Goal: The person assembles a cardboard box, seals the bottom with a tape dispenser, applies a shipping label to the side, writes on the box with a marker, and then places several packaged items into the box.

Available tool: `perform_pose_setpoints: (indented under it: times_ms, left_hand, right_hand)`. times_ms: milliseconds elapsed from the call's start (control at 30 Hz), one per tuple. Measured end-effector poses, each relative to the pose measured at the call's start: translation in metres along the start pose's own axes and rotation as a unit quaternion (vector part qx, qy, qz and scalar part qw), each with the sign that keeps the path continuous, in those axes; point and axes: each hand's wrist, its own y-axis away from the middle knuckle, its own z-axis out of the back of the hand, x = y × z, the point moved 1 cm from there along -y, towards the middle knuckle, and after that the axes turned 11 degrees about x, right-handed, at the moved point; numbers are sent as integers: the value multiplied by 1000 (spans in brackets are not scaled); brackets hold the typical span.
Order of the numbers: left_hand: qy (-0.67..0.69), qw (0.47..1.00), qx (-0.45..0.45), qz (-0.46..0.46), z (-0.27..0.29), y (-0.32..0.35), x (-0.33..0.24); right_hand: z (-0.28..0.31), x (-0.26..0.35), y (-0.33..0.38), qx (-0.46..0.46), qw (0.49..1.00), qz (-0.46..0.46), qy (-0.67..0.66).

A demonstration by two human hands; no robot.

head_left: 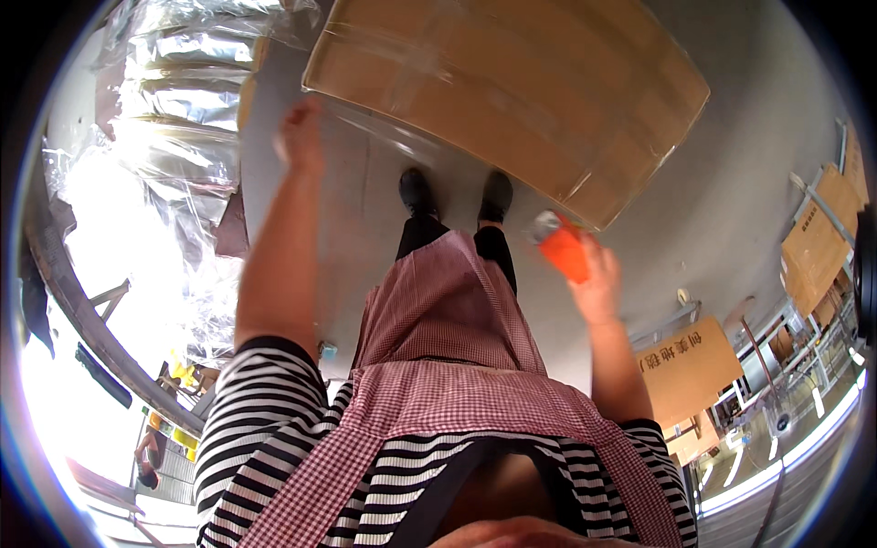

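Across the top of the frame a large flat cardboard box [512, 96] lies on the grey floor [731, 183], its seam shiny with clear tape. At its near-left corner the left hand [300, 137] rests, fingers loosely curled, touching the edge. Right of centre, the right hand [596, 279] wraps an orange tape dispenser [562, 247], just off the box's near edge. The box looks stiff and bulky, probably light for its size; the taped face seems slick, so the corners and bare edges offer the surest hold.

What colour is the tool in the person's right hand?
Orange, with a grey tip. The tool in the right hand shows in the head view.
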Motion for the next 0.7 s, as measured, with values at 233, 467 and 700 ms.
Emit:
perform_pose_setpoints:
  times_ms: [233,467,700]
  left_hand:
    - [41,998,-28,39,11,-94,-9]
    - [127,970,-62,198,8,-124,22]
    - [229,967,-113,12,-79,-44,-6]
  right_hand:
    - [30,-116,44,91,956,-231,159]
    - [-22,-151,18,99,946,-280,128]
    - [-34,-155,61,-17,900,-399,-177]
